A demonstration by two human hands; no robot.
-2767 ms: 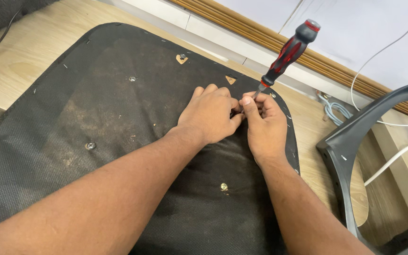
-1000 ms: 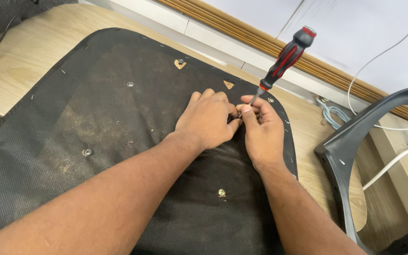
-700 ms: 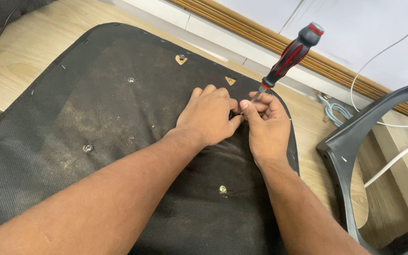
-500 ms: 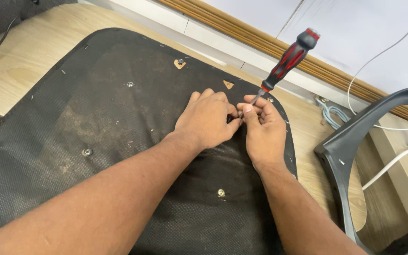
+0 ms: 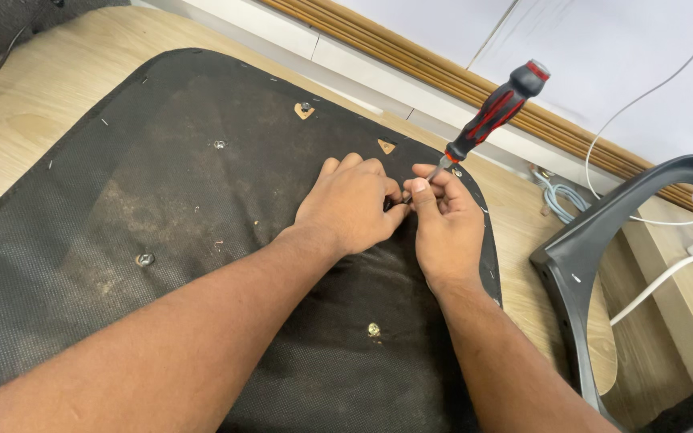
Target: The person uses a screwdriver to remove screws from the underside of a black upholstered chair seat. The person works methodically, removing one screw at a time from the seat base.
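pinching screwdriver [image 5: 491, 112] shaft in closed right hand [image 5: 441, 218], left hand [image 5: 349, 202] curled, grip unclear, black seat underside [image 5: 162, 184], wooden floor [image 5: 34, 96]

The right hand [image 5: 443, 224] touches the left hand [image 5: 352, 204] on the flat black fabric seat pad [image 5: 202, 208]. The red and black screwdriver [image 5: 487, 116] sticks up behind it. The dark plastic chair frame [image 5: 603, 240] stands to its right.
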